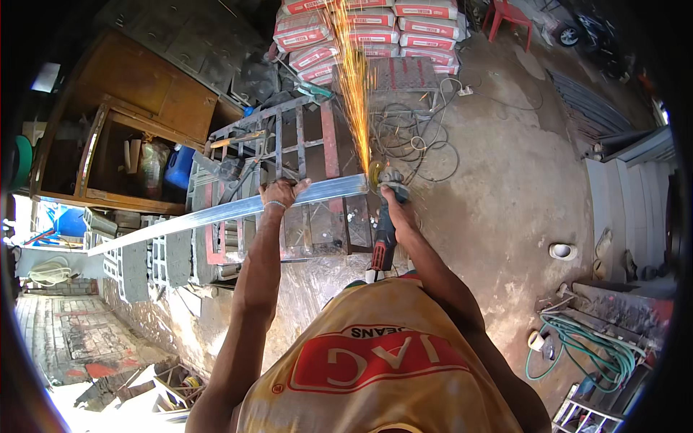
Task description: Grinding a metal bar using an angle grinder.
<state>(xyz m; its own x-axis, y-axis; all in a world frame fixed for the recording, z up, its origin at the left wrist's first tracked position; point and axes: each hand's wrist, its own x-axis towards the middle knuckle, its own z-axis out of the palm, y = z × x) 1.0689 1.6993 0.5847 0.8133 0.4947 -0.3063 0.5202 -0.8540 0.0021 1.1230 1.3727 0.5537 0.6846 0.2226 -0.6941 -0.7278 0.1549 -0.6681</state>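
The left hand (281, 193) curls its fingers over the metal bar (216, 215), laid across the frame (330, 137); the right hand (400, 214) grasps the angle grinder (382, 234) at the bar's right end. A loosely steadied bar could pinch the disc (375, 172), causing kickback.

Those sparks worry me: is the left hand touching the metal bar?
Touching: the head view shows the left hand laid across the bar, no gap visible.
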